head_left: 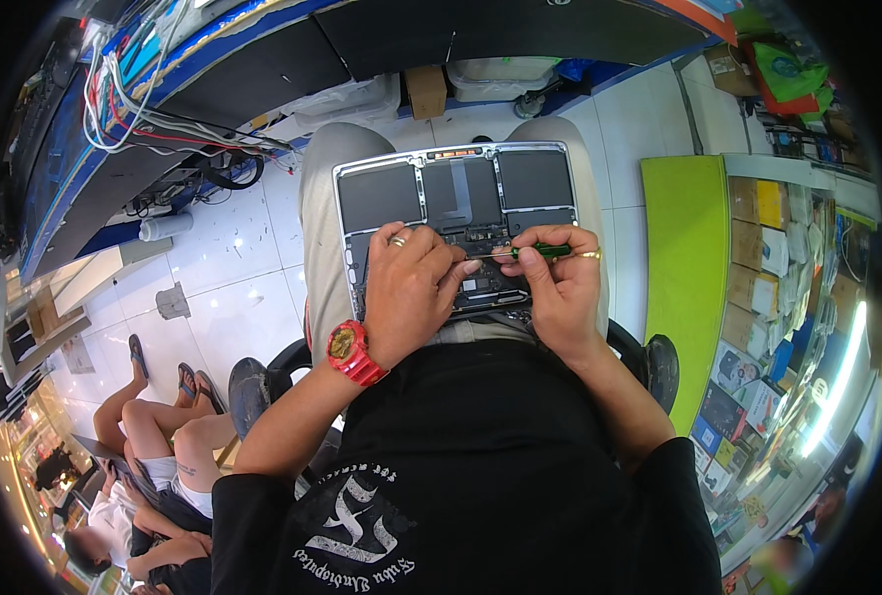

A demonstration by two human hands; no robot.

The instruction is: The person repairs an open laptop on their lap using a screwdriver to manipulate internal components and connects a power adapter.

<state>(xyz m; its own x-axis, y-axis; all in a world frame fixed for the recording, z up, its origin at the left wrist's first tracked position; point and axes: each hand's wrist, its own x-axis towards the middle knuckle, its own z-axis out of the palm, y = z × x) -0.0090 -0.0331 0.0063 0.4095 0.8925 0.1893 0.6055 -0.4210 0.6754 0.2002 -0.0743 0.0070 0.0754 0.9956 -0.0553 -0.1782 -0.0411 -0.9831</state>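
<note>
White tiled floor (233, 322) seen left of left hand (409, 288), whose hold cannot be told; green screwdriver (550, 251) grasped by right hand (566, 286); opened laptop (475, 188) supported beneath both

- Bright, even indoor lt.; soft shadows.
- White glare from long light strip (836, 380), R side.
- Small reflections on tiled floor (225, 260).
- Ctr. fairly sharp; edges bent, softer, fading to blk. corners.
</note>
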